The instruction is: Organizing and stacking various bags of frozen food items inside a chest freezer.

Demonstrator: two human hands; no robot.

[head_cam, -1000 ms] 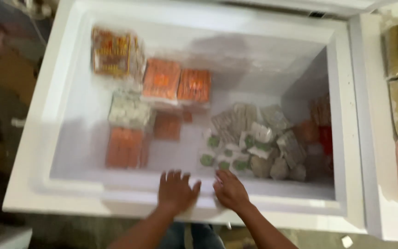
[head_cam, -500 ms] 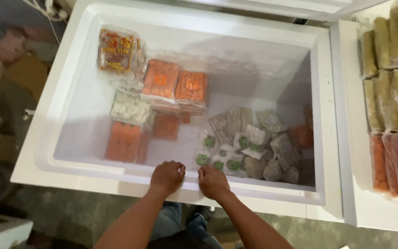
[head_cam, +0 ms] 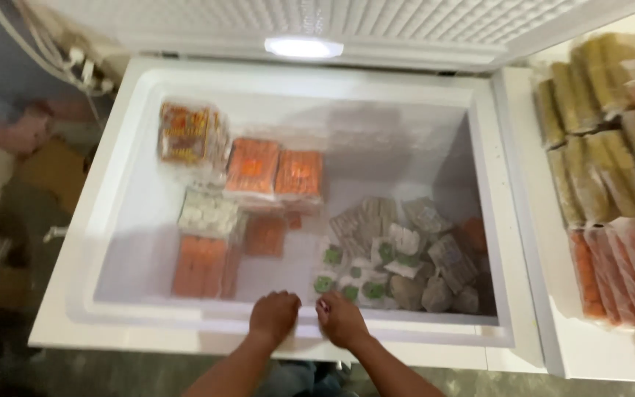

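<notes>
Both my hands rest side by side on the front rim of an open white chest freezer (head_cam: 148, 340). My left hand (head_cam: 274, 316) lies palm down with the fingers curled over the rim's inner edge. My right hand (head_cam: 339, 318) sits just to its right in the same pose. Neither hand holds anything. Just beyond them, inside the freezer, lies a heap of grey and white packets with green labels (head_cam: 398, 257). Orange packs (head_cam: 273, 167) and a white bag (head_cam: 207, 215) are stacked at the left and back.
The freezer lid (head_cam: 317, 22) stands raised at the back with a lit lamp (head_cam: 303, 48). On a white surface (head_cam: 597, 353) to the right lie rows of green-brown and orange wrapped packs (head_cam: 611, 184). Cables (head_cam: 53, 55) hang at the far left.
The view has tilted up, so the lid and lamp now show. My hands have stayed on the front rim, close together.
</notes>
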